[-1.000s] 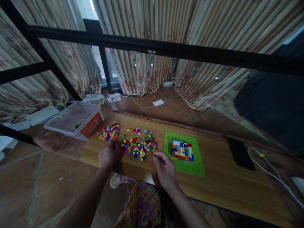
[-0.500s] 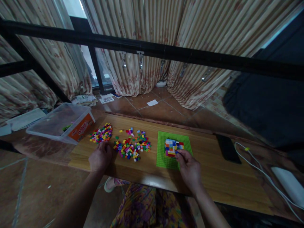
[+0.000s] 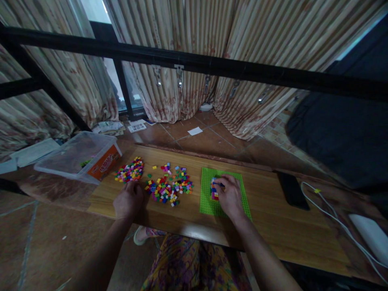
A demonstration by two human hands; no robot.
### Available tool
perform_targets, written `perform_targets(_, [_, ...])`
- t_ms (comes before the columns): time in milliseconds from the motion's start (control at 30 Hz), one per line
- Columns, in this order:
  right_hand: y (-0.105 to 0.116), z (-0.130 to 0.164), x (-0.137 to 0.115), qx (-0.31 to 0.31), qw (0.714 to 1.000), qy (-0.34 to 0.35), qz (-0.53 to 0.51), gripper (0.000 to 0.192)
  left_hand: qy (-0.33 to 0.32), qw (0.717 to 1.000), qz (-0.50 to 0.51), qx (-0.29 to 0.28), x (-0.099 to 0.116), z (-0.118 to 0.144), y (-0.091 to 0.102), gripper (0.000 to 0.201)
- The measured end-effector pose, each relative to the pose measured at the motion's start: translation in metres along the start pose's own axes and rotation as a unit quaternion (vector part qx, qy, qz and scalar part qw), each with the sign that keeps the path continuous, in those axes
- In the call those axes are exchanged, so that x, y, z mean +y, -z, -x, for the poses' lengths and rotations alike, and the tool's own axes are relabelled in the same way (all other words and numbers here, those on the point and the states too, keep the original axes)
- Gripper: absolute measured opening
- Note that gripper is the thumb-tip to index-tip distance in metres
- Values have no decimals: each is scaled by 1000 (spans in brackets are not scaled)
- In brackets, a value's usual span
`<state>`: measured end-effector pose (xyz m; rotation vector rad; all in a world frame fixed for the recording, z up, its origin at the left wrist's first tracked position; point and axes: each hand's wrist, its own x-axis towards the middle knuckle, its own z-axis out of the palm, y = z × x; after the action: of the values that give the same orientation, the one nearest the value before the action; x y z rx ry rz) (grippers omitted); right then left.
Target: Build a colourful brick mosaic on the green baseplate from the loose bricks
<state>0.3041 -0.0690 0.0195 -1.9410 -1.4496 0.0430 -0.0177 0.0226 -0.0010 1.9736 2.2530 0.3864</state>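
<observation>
My right hand (image 3: 232, 197) is over the colourful brick build (image 3: 214, 194) on the green baseplate (image 3: 206, 207). Its fingers pinch a small dark blue brick (image 3: 222, 185) at the build's top, and the hand covers much of the build's right side. Curled on the wooden table, my left hand (image 3: 129, 200) is just below a pile of small coloured bricks (image 3: 130, 170); whatever is inside its fingers, if anything, is hidden. A wider scatter of loose bricks (image 3: 168, 188) lies between my left hand and the baseplate.
A clear plastic box (image 3: 71, 153) with an orange label stands at the table's left end. On the right lie a black phone (image 3: 291, 190), a white cable (image 3: 329, 214) and a white device (image 3: 370, 236). A black metal bar (image 3: 194, 60) crosses ahead, before striped curtains.
My right hand has moved left and away from me, farther over the build, with the blue brick still in its fingers. The left hand has stayed in place.
</observation>
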Motion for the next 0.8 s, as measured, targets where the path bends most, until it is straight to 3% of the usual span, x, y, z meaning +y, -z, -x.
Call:
perform_targets(500, [-2,-2,3,26,999,-37,-19,18,0,1000,-13,9,1,1,0,33])
perform_targets(667, [6,-7,10,60,997,-48,-15,29,-2,1000,-9,7,-1,0,-2,33])
perform_targets(800, [1,-11,13,22,998,-40,50,39,2,1000,-13,7,-1,0,-3,34])
